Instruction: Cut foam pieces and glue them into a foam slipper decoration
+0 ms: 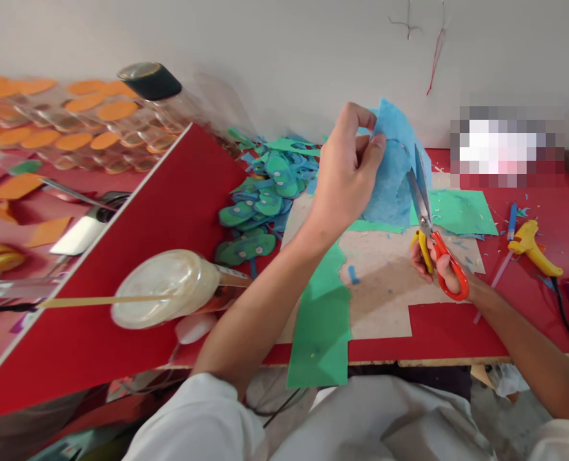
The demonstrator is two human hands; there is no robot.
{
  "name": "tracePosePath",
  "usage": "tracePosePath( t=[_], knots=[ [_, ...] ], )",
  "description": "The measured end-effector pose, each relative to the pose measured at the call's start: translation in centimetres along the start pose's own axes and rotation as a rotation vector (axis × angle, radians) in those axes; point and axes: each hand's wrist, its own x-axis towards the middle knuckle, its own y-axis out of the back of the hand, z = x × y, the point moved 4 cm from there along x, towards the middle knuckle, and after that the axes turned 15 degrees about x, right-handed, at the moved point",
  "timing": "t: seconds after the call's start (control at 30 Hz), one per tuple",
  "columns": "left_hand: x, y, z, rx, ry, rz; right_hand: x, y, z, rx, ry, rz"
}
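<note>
My left hand pinches the upper edge of a blue felt sheet, held up above the table. A curved line or cut runs across the sheet near my thumb. In my right hand is a pair of scissors with one red and one yellow handle. Their blades stand slightly apart and point upward at the right part of the sheet; whether they touch it I cannot tell. Left of my left hand lies a pile of green and blue flip-flop-shaped cutouts.
Green sheets lie on a beige board on the red table. A yellow glue gun with its cord lies at right, near blue scraps. At left stand a red divider, a lidded plastic tub and rows of clear containers with orange discs.
</note>
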Motion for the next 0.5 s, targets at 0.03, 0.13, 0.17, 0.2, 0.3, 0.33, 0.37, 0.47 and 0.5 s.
tracePosePath(
  t=[0.03, 0.13, 0.17, 0.2, 0.3, 0.33, 0.37, 0.47, 0.5],
  knots=[
    [-0.2, -0.3, 0.1, -0.017, 0.010, -0.007, 0.0, 0.0, 0.0, -0.001, -0.005, 0.007],
    [-0.7, -1.1, 0.0, -0.030, 0.036, -0.019, 0.1, 0.0, 0.0, 0.003, 0.000, 0.021],
    [-0.8, -1.3, -0.1, -0.025, 0.037, -0.025, 0.1, 0.0, 0.1, 0.011, 0.007, 0.030],
    [-0.9, -1.5, -0.2, -0.022, 0.039, -0.031, 0.2, 0.0, 0.1, 0.020, 0.013, 0.043],
    [-1.1, -1.9, -0.4, -0.021, 0.036, -0.031, 0.3, 0.2, 0.1, 0.019, 0.026, 0.078],
    [-1.1, -1.9, -0.4, -0.018, 0.033, -0.027, 0.3, 0.3, 0.1, 0.008, 0.028, 0.086],
    [-1.1, -1.8, -0.3, -0.015, 0.024, -0.014, 0.2, 0.3, 0.1, -0.005, 0.032, 0.094],
    [-0.9, -1.3, -0.1, -0.022, -0.005, 0.050, 0.0, 0.4, -0.1, -0.051, 0.034, 0.094],
    [-0.8, -1.1, -0.1, -0.023, -0.006, 0.074, 0.0, 0.5, -0.2, -0.062, 0.032, 0.093]
  ],
)
